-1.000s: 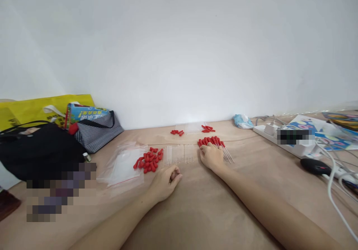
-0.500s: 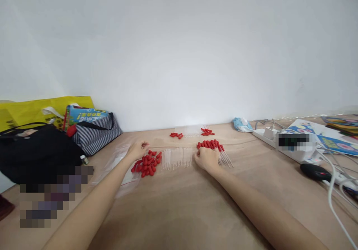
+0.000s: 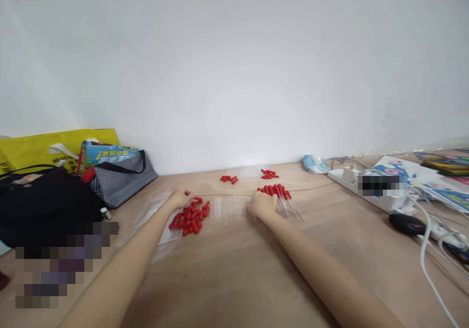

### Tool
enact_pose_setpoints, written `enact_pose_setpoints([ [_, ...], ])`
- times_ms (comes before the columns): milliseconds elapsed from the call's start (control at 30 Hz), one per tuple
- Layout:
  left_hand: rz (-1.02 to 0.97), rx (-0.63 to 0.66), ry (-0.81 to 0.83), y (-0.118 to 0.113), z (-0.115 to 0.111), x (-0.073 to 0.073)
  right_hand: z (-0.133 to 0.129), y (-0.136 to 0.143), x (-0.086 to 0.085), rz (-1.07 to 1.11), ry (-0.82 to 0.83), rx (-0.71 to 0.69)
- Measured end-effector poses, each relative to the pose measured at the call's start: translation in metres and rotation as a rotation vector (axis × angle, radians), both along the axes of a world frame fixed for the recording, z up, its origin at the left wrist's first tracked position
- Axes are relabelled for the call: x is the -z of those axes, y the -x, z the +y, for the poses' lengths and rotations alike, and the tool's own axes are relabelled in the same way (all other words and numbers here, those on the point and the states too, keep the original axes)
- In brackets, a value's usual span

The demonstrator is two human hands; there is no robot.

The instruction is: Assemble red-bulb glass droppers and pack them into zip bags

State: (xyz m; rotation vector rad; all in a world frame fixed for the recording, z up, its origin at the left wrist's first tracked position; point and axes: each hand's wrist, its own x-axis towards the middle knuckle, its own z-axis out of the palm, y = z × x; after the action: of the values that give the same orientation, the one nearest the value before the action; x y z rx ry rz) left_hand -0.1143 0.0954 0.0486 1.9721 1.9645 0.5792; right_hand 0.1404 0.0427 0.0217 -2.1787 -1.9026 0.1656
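Observation:
My left hand (image 3: 179,198) hovers at the far edge of a loose pile of red rubber dropper bulbs (image 3: 190,214). Its fingers are curled together, and what they hold is too small to make out. Clear, thin glass dropper tubes (image 3: 227,209) lie side by side in a row between my hands. My right hand (image 3: 263,205) is at the right end of that row with its fingers closed downward; the fingertips are partly hidden. Just beyond and right of it lie droppers with red bulbs fitted (image 3: 280,192), their glass stems pointing toward me.
Farther back lie a small group of red bulbs (image 3: 229,179), more tubes (image 3: 249,173) and a few red-tipped pieces (image 3: 269,174). A clear plastic bag (image 3: 161,245) lies under the pile. Bags (image 3: 124,179) stand left; a power strip (image 3: 344,181), cables and a black mouse-like object (image 3: 406,224) are right.
My right hand has shifted left, from the fitted droppers to the right end of the tube row. The left hand stays by the bulb pile. The whole view has shifted slightly.

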Motion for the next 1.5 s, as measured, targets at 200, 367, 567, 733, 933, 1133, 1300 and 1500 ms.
enact_pose_setpoints([
  [200, -0.146, 0.160, -0.129, -0.025, -0.040, -0.017, -0.001, 0.004, 0.001, -0.034, 0.000, -0.051],
  [367, -0.178, 0.449, -0.003, -0.055, -0.089, -0.026, -0.010, -0.004, -0.003, -0.054, -0.044, -0.110],
  [567, 0.146, 0.819, -0.133, -0.091, -0.118, -0.013, -0.039, -0.032, -0.001, -0.067, -0.161, -0.226],
  [733, 0.037, 0.726, -0.154, -0.098, -0.135, 0.017, -0.070, -0.055, 0.024, 0.052, -0.400, -0.586],
  [933, -0.064, 0.589, -0.191, -0.091, -0.144, 0.036, -0.087, -0.055, 0.037, 0.166, -0.512, -0.825],
  [1133, -0.165, 0.562, -0.259, -0.093, -0.140, 0.039, -0.089, -0.054, 0.036, 0.226, -0.470, -0.803],
  [1300, -0.228, 0.563, -0.206, -0.099, -0.139, 0.039, -0.090, -0.054, 0.033, 0.264, -0.448, -0.809],
  [1500, -0.245, 0.596, -0.198, -0.104, -0.140, 0.037, -0.090, -0.053, 0.034, 0.269, -0.445, -0.830],
])
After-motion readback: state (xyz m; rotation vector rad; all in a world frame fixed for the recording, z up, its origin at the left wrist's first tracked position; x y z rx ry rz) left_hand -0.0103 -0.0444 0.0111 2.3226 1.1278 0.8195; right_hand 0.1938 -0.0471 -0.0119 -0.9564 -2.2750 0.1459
